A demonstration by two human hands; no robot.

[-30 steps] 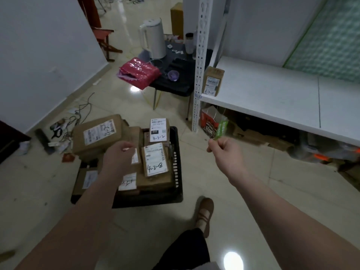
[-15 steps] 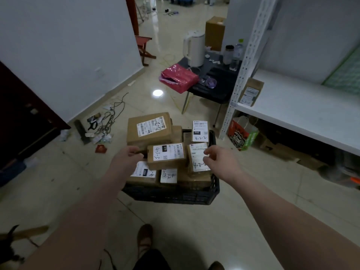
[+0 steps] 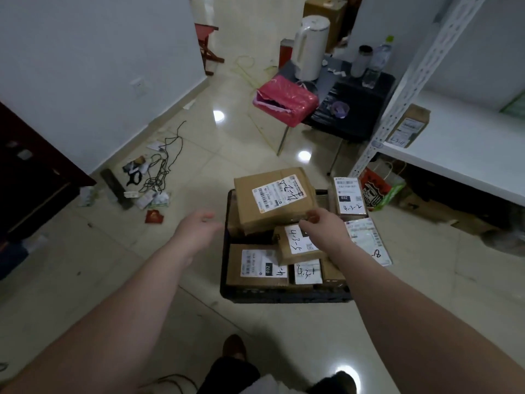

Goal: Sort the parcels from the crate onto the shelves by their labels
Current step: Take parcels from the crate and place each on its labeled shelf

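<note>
A black crate (image 3: 284, 295) on the floor holds several brown parcels with white labels. A large parcel (image 3: 272, 200) lies on top at the back. A small tilted parcel (image 3: 295, 245) marked 4-3-5 rests in the middle. My right hand (image 3: 326, 227) lies over it, fingers pinched at its far edge beside the large parcel's corner. My left hand (image 3: 196, 228) hovers open just left of the crate, holding nothing. Parcels marked 4-3-2 (image 3: 348, 199) and 4-3-1 (image 3: 308, 271) also lie in the crate. One parcel (image 3: 409, 126) stands on the white shelf (image 3: 454, 155) at the right.
A white shelf post (image 3: 397, 109) rises right of the crate, with a shopping bag (image 3: 380, 189) under the shelf. Behind stands a black table (image 3: 355, 115) with a kettle (image 3: 311, 46) and a red bag (image 3: 284, 99). Cables and litter (image 3: 156, 177) lie at the left wall.
The view has swung left and down. My left hand has let go of the small parcel and moved left of the crate. My right hand has come over that parcel.
</note>
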